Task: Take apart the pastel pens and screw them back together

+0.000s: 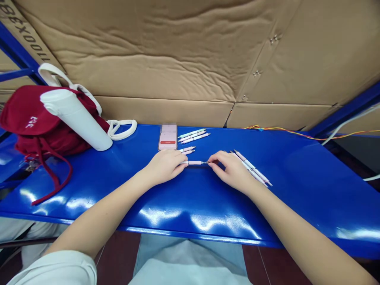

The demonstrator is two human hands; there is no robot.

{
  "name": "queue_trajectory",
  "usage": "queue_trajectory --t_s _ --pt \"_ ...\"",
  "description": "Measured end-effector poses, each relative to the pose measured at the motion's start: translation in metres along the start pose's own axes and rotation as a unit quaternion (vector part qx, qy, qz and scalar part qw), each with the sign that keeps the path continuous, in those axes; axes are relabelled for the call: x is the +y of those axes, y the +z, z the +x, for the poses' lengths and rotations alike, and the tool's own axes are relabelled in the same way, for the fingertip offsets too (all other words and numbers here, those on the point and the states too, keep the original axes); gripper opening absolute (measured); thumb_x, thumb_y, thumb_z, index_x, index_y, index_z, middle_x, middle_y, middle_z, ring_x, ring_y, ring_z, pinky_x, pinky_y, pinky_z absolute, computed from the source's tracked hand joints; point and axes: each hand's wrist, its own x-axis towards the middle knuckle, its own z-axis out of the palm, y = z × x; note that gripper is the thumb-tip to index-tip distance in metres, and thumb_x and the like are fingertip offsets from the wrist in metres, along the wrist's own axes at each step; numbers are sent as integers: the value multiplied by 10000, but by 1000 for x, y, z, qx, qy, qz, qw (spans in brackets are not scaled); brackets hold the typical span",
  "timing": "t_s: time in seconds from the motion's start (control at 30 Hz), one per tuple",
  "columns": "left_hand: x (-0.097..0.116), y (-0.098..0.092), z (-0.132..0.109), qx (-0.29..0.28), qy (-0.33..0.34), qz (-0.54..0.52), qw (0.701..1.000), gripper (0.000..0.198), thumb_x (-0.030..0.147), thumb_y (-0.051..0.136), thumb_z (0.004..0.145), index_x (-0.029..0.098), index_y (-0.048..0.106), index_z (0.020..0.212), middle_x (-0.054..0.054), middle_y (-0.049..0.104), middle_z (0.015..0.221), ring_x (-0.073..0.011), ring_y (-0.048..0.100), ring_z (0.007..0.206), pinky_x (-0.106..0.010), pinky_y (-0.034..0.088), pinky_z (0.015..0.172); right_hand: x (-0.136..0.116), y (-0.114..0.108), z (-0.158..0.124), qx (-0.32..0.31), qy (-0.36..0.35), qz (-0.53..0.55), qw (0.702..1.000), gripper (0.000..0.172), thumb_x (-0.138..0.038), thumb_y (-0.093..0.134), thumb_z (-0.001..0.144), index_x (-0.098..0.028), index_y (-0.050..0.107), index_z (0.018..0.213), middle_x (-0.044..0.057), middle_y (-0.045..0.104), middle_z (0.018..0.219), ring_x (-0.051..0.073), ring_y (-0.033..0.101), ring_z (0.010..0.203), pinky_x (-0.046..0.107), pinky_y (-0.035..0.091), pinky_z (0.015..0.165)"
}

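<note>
A pale pink pen barrel (194, 162) lies level between my two hands, its thin metal end pointing right. My left hand (168, 166) is closed around the barrel's left part. The fingertips of my right hand (227, 168) pinch at the thin right end; the tiny part between them is too small to name. Behind my left hand are two pens (189, 151), partly hidden by it. Several pastel pens (194, 136) lie farther back beside a phone (168, 137). Another group of pens (252, 168) lies slanted by my right wrist, partly covered.
The blue table (190, 206) has a glossy surface and a front edge near my lap. At the left stand a red bag (26, 111) and a leaning white bottle (78, 118) with a white strap loop (121, 130). Cardboard (166, 79) walls the back; coloured wires (285, 130) run at right.
</note>
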Motion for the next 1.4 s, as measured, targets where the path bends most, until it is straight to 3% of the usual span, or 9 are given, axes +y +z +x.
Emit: queue_trajectory --t_s 0.3,0.63,0.83,1.03,1.17,1.27,1.4 --pt "2 4 0 -10 20 -2 1000 255 311 416 938 183 636 926 -45 679 934 -191 615 872 -318 457 779 -5 4 -2 -16 -16 -7 1000 101 -209 505 865 -185 602 872 61 658 862 197 596 801 342 423 767" --pt "4 5 0 12 25 -12 1000 214 299 437 932 178 614 935 -52 665 921 -189 596 859 -307 451 766 -8 8 -1 -38 18 2 999 200 -222 399 927 -179 582 860 65 638 842 189 590 780 322 423 728" --pt "3 5 0 11 16 -14 1000 212 300 439 931 181 614 936 -51 664 926 -190 593 857 -311 452 772 -11 8 -1 -45 9 46 998 121 -290 526 876 -184 576 849 47 622 802 171 571 719 303 437 685" --pt "5 4 -1 14 28 -16 999 232 296 418 942 174 616 930 -53 661 914 -183 586 852 -303 450 780 -10 7 0 -68 1 41 997 275 -268 377 947 -185 597 804 48 643 783 184 582 756 328 417 730" --pt "5 5 -1 25 32 -20 999 229 293 418 942 175 614 937 -50 660 920 -180 582 843 -295 452 763 -12 6 -2 -68 29 63 995 136 -306 527 883 -180 570 910 37 620 816 168 570 725 291 425 669" --pt "5 5 -1 24 33 -18 999 233 295 414 944 173 613 937 -49 657 912 -180 582 843 -298 451 758 -14 6 -2 -44 35 64 996 88 -257 523 879 -174 553 878 45 610 825 162 562 727 280 426 664" --pt "5 6 -1 25 39 -17 999 253 300 400 951 170 616 932 -52 657 903 -182 584 844 -301 451 768 -12 6 -1 -59 11 48 997 232 -264 415 936 -182 572 785 39 616 759 166 563 716 300 414 696"
